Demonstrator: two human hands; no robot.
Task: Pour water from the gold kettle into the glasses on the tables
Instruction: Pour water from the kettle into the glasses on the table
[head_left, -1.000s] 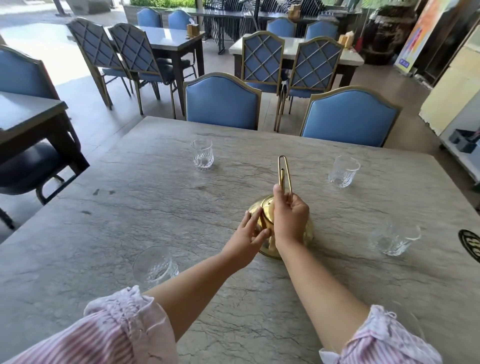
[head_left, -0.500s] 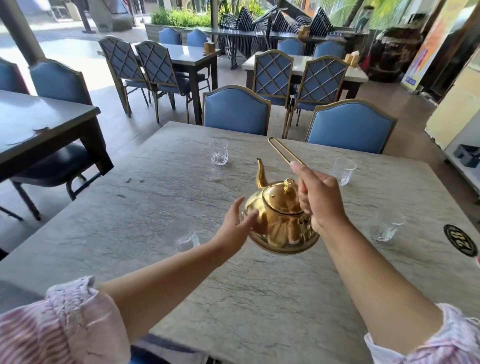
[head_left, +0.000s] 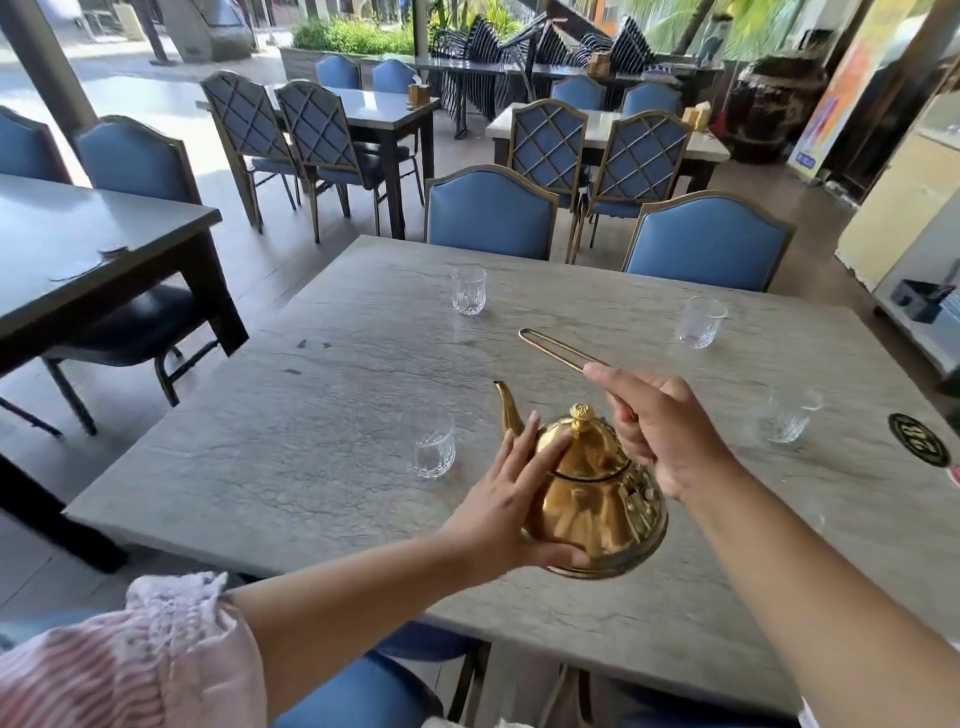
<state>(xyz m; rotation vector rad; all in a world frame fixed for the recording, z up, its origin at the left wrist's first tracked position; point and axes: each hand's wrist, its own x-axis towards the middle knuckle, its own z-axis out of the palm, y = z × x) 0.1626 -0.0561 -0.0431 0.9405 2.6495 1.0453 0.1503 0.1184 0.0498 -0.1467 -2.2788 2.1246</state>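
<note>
Above the table (head_left: 322, 415), gold kettle (head_left: 597, 493) held tilted, handle (head_left: 556, 348) gripped by right hand (head_left: 660, 421), left hand (head_left: 504, 509) pressed flat against its side, nearest glass (head_left: 434, 449) beside the spout.

A: How much of the gold kettle (head_left: 592, 499) shows?
B: Its left flank hides behind the left hand (head_left: 511, 501), and the right hand (head_left: 660, 421) covers the handle's lower end.
A: Is there water in the glasses?
B: The near-right glass (head_left: 787, 415) is blurred; I cannot tell.
A: And the sleeves?
B: Both run off the bottom edge.

Blue chairs (head_left: 491, 213) ring grey tables, with a round black sticker (head_left: 918, 446) on the near tabletop.
</note>
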